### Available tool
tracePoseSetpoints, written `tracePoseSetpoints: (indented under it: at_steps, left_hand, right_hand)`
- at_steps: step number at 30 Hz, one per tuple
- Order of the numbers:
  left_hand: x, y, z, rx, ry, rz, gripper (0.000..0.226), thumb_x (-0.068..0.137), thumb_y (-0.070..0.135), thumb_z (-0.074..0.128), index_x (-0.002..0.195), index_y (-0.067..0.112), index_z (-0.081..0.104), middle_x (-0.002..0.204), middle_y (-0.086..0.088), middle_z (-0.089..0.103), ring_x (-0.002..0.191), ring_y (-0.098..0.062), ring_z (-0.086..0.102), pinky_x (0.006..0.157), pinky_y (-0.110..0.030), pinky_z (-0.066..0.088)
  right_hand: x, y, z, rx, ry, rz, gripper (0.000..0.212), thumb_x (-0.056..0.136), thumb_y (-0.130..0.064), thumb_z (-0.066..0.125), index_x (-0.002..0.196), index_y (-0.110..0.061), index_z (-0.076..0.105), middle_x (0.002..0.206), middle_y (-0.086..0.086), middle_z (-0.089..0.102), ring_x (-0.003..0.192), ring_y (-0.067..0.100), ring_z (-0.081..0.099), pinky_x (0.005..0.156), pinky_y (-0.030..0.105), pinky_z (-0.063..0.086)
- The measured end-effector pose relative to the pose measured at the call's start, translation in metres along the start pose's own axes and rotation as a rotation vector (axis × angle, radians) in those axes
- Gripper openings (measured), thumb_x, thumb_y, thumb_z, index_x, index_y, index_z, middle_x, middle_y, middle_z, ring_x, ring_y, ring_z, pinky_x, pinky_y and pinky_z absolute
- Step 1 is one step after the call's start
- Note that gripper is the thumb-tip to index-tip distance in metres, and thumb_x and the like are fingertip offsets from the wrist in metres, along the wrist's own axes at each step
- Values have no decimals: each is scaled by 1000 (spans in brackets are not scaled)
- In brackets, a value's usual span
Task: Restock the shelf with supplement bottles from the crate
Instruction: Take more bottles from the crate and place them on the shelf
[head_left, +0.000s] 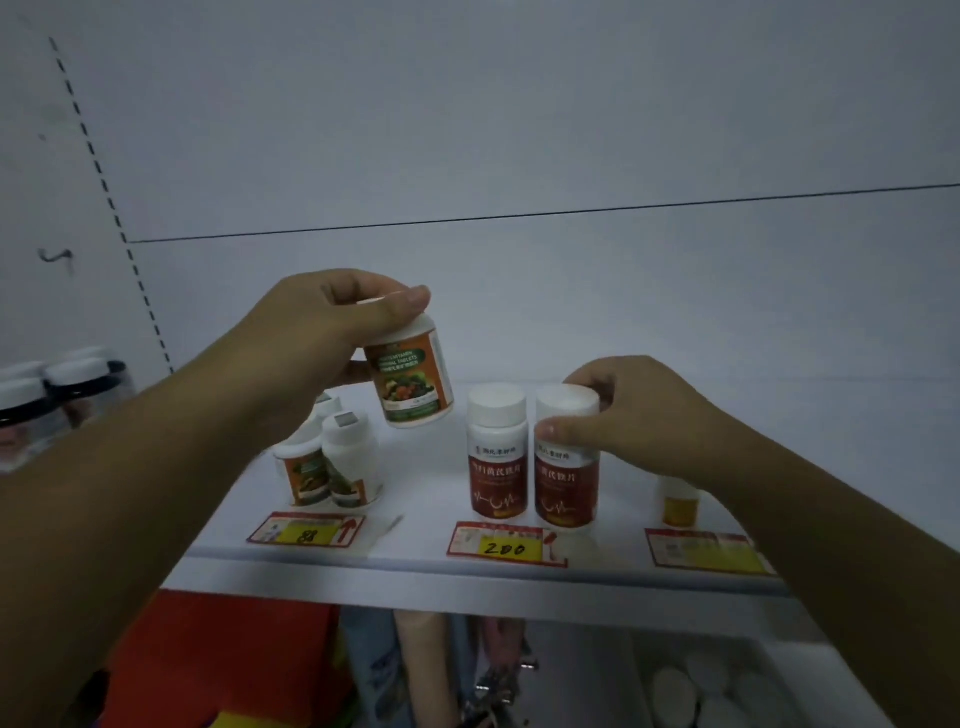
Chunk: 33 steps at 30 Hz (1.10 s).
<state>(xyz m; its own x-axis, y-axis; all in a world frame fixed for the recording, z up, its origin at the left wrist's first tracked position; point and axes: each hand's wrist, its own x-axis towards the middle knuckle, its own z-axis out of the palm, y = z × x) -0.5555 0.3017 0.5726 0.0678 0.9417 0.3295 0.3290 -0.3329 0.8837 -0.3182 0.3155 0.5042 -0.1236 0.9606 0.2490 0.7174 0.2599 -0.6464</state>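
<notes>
- About midway, I judge: shelved orange bottles (332, 462) stand below the left fingertips, and white caps show in the crate (649, 642), so more remain.
- Left hand (322, 332) grips an orange bottle (415, 379) by its cap. It hangs tilted under the fingers, not yet on the shelf (415, 545).
- Right hand (639, 410) grips the cap of a red bottle (566, 478), which stands upright beside its twin (497, 457).
- Held bottle: white, with an orange-green vegetable label.

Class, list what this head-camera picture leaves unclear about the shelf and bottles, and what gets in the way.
Head view:
- Yellow bottle: top hidden by the right hand's wrist.
- Rightmost price tag: print blurred.
- Dark-banded jars: cut off by left edge, blurred.
- Orange bottle: cap covered by the left hand.
- White lids below the shelf: blurred.
</notes>
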Motion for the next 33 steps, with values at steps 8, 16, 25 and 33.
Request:
tracePoseSetpoints:
  at_steps: [8, 16, 25, 33]
  left_hand:
    - [46, -6, -31, 50, 8, 27, 36, 64, 44, 71, 91, 20, 68, 90, 5, 71, 80, -10, 69, 55, -16, 54]
    - [89, -30, -51, 103, -44, -52, 16, 72, 18, 76, 85, 16, 68, 84, -1, 69, 74, -15, 66, 50, -19, 53]
    - [128, -77, -48, 649, -253, 53, 34, 68, 31, 77, 89, 5, 71, 91, -9, 71, 84, -23, 67, 78, -39, 58]
    - [140, -101, -31, 1032, -510, 175, 44, 60, 54, 76, 64, 22, 46, 74, 2, 58, 68, -15, 55, 60, -28, 46]
  right_hand:
    - [11, -68, -5, -4, 214, -232, 85, 57, -79, 46, 133, -40, 38, 136, -15, 47, 114, 4, 46, 94, 30, 42]
    - [107, -156, 39, -362, -73, -254, 27, 73, -41, 72, 69, -16, 61, 64, 0, 61, 57, 12, 56, 49, 23, 38]
    - [142, -140, 73, -329, -366, 24, 35, 75, -24, 75, 104, -6, 68, 88, 3, 72, 80, 15, 69, 67, 24, 57]
    - [120, -130, 60, -594, -193, 49, 51, 86, -41, 59, 130, -18, 51, 136, 0, 53, 117, 17, 50, 96, 30, 37]
